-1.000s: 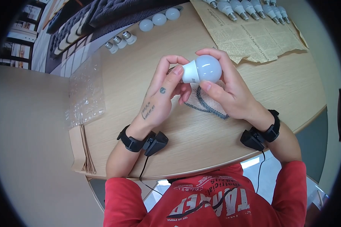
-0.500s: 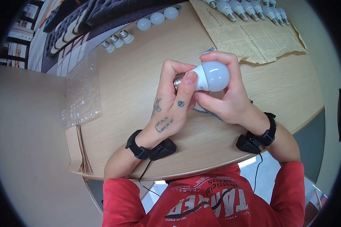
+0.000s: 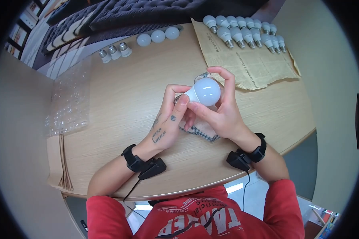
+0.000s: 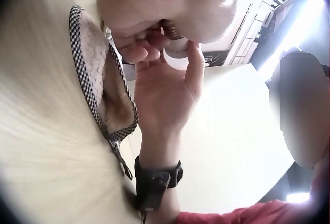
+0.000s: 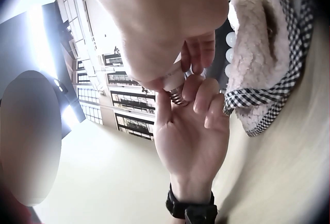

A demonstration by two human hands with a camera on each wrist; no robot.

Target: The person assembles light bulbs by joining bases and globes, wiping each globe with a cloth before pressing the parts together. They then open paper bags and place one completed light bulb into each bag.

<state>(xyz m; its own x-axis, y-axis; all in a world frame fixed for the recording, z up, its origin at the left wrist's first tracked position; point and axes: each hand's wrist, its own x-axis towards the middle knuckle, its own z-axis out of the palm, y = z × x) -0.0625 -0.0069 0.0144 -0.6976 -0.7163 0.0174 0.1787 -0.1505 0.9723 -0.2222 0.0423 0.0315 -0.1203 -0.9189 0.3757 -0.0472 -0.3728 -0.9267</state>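
Note:
In the head view a white light bulb (image 3: 207,92) is held over the table, dome toward the upper right. My left hand (image 3: 169,123) grips its narrow end, thumb along the white collar. The metal screw base (image 5: 177,96) shows between the left fingers in the right wrist view. My right hand (image 3: 224,116) has its thumb against the bulb near the collar, the index finger arched above the dome and the other fingers partly hidden behind it. Below the hands lies a pale fleecy cloth (image 4: 93,44) with black-and-white checked trim, standing up in folds.
Several bulbs (image 3: 225,36) lie in rows on printed brown paper (image 3: 243,67) at the back right. Three bulbs (image 3: 158,36) and three more, bases up (image 3: 114,51), stand along the back edge. Clear plastic wrap (image 3: 70,97) and folded brown paper (image 3: 56,159) are at the left.
The bulb first tilts and shifts right, then comes back left and lower in view as the head view shifts. The right index finger has lifted off the dome.

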